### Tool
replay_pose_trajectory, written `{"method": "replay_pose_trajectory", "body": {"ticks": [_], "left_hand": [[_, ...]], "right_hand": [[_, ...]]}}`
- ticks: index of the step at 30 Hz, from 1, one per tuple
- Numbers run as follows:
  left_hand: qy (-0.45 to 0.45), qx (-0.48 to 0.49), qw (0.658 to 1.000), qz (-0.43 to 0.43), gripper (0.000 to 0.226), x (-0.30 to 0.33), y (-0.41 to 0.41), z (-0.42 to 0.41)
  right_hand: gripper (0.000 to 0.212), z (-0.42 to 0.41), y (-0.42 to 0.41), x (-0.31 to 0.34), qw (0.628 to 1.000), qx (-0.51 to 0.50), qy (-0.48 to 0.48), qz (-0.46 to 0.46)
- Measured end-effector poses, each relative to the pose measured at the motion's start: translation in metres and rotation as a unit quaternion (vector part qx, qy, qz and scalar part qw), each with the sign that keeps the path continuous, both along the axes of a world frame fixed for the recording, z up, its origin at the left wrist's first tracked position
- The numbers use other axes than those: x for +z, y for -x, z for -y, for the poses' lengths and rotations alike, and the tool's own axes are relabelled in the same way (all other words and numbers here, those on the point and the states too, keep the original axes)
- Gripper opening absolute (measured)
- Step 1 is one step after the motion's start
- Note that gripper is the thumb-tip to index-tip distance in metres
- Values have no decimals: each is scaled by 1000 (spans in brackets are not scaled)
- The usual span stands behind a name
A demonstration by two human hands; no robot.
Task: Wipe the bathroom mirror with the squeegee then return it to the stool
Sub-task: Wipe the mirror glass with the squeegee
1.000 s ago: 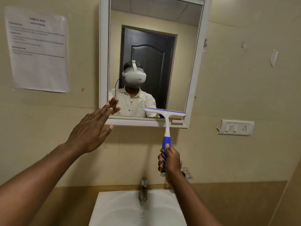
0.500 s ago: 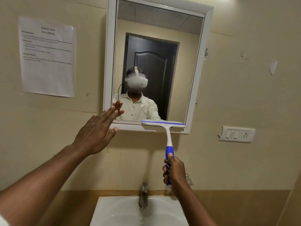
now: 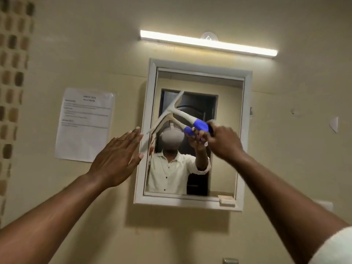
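Note:
The white-framed mirror (image 3: 245, 130) hangs on the beige wall. My right hand (image 3: 223, 141) grips the blue handle of the white squeegee (image 3: 182, 115), raised in front of the glass. The squeegee lies tilted, its blade pointing up and left across the upper left of the mirror, blurred by motion. My left hand (image 3: 119, 155) is held up flat with straight fingers beside the mirror's left frame, its fingertips near the blade's lower end. The stool is out of view.
A lit tube light (image 3: 209, 42) runs above the mirror. A printed paper notice (image 3: 83, 124) is stuck on the wall to the left. Small mosaic tiles (image 3: 13, 73) line the far left edge. A metal fitting (image 3: 230, 261) peeks in at the bottom.
My right hand has lifted the squeegee from the mirror's bottom edge up to its upper left part and tilted it. The view has swung upward, so the sink is gone.

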State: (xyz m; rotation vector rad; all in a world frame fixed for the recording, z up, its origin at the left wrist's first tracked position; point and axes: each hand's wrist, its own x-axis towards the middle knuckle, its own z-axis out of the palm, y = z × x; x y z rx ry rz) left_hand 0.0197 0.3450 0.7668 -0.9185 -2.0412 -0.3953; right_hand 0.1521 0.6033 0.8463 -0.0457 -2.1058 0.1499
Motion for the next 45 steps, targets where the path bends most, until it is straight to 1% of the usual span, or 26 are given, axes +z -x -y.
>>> {"method": "replay_pose_trajectory", "body": {"ticks": [2,5,8,13,19,29,39,45], "left_hand": [[-7,11,1000,-23,63,19,0,6],[-15,27,998,-48,63,45,-1,14],[-14,47,996,-68,63,63,1,20],[-17,62,994,-83,62,80,4,22],[-18,65,993,-94,62,84,14,15],[-21,53,994,-91,63,73,28,-1],[-24,51,996,-75,64,63,35,-13],[-25,35,997,-66,65,60,36,-25]], "right_hand": [[30,0,4,46,996,-24,-84,-12],[30,1,12,91,980,-67,-188,-24],[32,5,21,111,969,-81,-230,-31],[33,3,41,110,973,-71,-217,-43],[41,-10,54,105,978,-49,-202,-37],[46,-25,59,106,976,-25,-212,-48],[48,-45,62,109,977,-15,-211,-39],[48,-68,49,109,980,-9,-198,-27]]}}
